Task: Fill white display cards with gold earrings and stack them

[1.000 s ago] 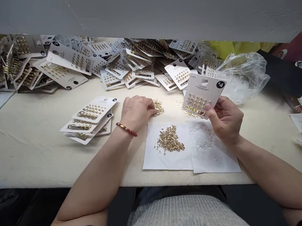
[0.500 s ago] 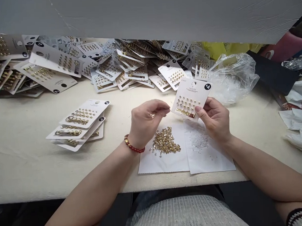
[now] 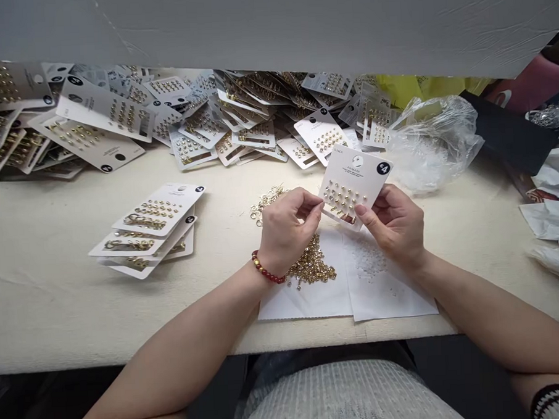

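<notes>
My right hand (image 3: 394, 226) grips a white earring card (image 3: 355, 184) by its lower right corner, tilted above the table. My left hand (image 3: 287, 231), with a red bead bracelet on the wrist, is pinched shut at the card's lower left edge, holding a small gold piece too small to name. Under the hands lie two white paper sheets (image 3: 311, 297): one carries a heap of gold earring parts (image 3: 312, 267), the other a scatter of clear backs (image 3: 369, 261). A loose cluster of gold hoops (image 3: 265, 204) lies just beyond my left hand.
A small stack of filled cards (image 3: 148, 230) lies to the left. A long pile of several earring cards (image 3: 164, 116) runs along the back of the table. A crumpled clear plastic bag (image 3: 431, 141) sits at the back right, white wrappers (image 3: 551, 222) at the far right.
My left hand left the gold hoops, lifted with a pinched piece and came right to the card's edge. My right hand lowered the card and brought it closer.
</notes>
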{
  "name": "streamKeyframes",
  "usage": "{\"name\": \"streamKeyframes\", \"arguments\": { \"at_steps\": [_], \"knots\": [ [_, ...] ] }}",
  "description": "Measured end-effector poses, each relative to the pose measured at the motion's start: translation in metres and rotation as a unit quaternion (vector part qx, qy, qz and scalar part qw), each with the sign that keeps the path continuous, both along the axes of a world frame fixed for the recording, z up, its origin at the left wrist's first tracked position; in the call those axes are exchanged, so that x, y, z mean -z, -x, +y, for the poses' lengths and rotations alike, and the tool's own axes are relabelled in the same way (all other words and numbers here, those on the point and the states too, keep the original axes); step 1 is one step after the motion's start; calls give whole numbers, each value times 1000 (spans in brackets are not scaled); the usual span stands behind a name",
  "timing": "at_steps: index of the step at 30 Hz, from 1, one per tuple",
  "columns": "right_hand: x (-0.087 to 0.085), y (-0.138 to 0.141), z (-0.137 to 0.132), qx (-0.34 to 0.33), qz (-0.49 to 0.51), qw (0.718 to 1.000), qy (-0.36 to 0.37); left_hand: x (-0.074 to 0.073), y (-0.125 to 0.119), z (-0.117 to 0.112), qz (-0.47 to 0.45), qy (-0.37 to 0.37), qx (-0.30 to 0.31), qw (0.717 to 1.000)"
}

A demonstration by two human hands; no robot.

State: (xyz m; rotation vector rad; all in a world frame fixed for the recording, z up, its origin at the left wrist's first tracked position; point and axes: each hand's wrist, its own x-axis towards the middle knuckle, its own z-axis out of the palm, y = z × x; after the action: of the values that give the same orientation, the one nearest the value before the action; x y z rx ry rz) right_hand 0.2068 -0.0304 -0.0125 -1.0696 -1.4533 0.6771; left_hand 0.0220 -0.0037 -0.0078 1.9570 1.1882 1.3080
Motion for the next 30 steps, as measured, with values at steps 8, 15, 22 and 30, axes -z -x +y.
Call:
{"name": "streamKeyframes", "arguments": {
  "at_steps": [8, 15, 22, 30],
  "knots": [
    [-5, -2, -9, -54, -124, 986, -94, 1, -4, -2, -1, 7, 24, 1000],
    [-21, -5, -13, -45, -188, 960, -201, 13, -4, 6, -358, 224, 123, 898],
    [-4, -4, -3, -253, -418, 860, -150, 20, 4, 13, -357, 313, 91, 876],
    [-5, -4, -8, -306, -462, 825, -107, 18, -3, 7, -379, 316, 74, 867]
  ]
}}
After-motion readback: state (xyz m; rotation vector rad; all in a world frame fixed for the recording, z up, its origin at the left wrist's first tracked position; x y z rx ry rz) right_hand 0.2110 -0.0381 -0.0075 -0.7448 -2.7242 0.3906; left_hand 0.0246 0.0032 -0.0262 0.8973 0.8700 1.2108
